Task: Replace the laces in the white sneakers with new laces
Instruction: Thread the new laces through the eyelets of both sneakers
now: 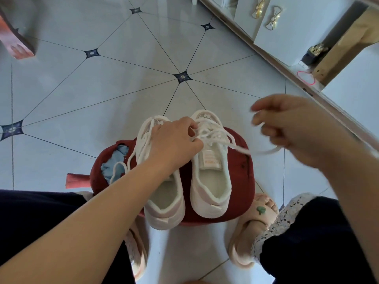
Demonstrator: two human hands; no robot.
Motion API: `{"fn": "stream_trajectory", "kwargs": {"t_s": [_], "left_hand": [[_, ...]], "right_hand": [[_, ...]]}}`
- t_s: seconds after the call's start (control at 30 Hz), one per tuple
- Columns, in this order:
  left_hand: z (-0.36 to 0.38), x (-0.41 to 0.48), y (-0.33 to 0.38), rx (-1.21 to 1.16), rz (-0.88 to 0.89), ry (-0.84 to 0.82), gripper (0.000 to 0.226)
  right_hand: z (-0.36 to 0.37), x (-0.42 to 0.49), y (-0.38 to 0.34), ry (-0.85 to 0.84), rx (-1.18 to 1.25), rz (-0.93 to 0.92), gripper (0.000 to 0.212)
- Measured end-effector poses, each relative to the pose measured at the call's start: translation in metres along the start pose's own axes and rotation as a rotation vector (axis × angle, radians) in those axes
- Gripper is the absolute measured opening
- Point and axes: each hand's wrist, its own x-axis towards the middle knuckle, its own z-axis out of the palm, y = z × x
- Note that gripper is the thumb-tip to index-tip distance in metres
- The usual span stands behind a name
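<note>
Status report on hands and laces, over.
Left hand pinches laces on the right-side sneaker. Right hand holds a lace end, drawn sideways. Nothing in the way.

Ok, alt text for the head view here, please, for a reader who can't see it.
Seen from above, the left hand pinches the lacing of one of two white sneakers standing side by side on a red stool, while the right hand, blurred, grips a white lace running out from that shoe. Pale tiled floor lies around.
</note>
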Motion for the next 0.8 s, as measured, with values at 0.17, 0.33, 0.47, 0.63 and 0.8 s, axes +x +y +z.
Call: {"fn": "stream_trajectory", "kwargs": {"t_s": [0.17,0.33,0.47,0.63,0.8], "left_hand": [[0.002,-0.007,0.002,0.022,0.046,0.010,0.036],[0.002,-0.008,-0.001,0.036,0.067,0.020,0.035],[0.002,-0.009,0.001,0.064,0.070,0.009,0.034],[0.004,-0.012,0.002,0.048,0.019,0.032,0.032],[0.005,-0.014,0.004,0.040,0.015,0.054,0.025]], "right_hand": [[0.055,0.003,0.026,-0.104,-0.868,-0.272,0.025],[0.065,0.009,0.031,-0.029,-1.066,-0.356,0.026],[0.065,0.010,0.033,-0.023,-1.064,-0.354,0.025],[0.054,0.013,0.028,-0.004,-0.873,-0.346,0.016],[0.044,0.014,0.029,-0.040,-0.854,-0.280,0.010]]}}
